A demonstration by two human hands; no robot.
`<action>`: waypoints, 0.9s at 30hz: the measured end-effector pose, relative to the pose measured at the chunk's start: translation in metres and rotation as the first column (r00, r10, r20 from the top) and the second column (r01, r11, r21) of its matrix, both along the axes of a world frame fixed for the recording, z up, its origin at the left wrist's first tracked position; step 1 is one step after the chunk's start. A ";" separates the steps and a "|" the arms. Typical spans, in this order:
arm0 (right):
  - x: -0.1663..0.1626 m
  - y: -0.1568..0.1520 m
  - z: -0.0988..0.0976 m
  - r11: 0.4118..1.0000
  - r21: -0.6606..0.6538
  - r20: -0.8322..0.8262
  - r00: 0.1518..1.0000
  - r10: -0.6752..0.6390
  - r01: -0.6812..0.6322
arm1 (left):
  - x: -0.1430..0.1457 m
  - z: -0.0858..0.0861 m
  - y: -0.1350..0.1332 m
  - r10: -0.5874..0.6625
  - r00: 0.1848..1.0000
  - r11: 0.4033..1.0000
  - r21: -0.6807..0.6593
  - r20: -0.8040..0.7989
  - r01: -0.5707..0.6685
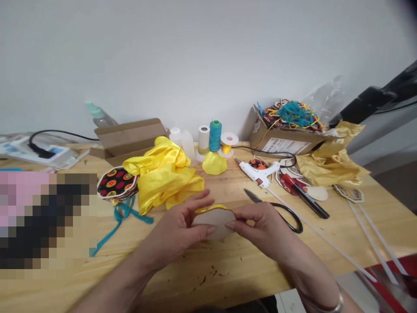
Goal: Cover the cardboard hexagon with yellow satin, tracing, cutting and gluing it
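Note:
Between my two hands is a rounded flat piece (215, 222) with a pale greyish face toward me and yellow cloth showing along its top edge. My left hand (182, 228) grips its left side, thumb on the pale face, some fingers raised behind. The thumb and fingers of my right hand (257, 221) pinch its right edge. Just beyond lies a bunched yellow satin cloth (169, 182) and a small cut yellow piece (214, 163). Black-handled scissors (293, 219) rest beside my right hand, partly hidden by it.
A white glue gun (260, 173) with its cord and a marker (304, 195) lie to the right. Thread spools (215, 135) stand near the wall. Cardboard boxes (283, 141) sit at the back. Patterned pieces (117, 183) with teal cord are left; long white sticks (371, 241) cross the right edge.

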State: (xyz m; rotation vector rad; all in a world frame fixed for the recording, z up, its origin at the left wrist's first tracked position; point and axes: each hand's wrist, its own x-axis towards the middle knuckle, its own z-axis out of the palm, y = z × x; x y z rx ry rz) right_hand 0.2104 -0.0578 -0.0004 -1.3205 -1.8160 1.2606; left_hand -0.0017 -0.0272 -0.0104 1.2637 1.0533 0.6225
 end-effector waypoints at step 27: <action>-0.001 -0.013 0.003 0.980 0.191 0.264 0.964 0.010 -0.062 | 0.003 0.006 -0.008 -0.089 0.990 0.993 -0.066 0.112 0.097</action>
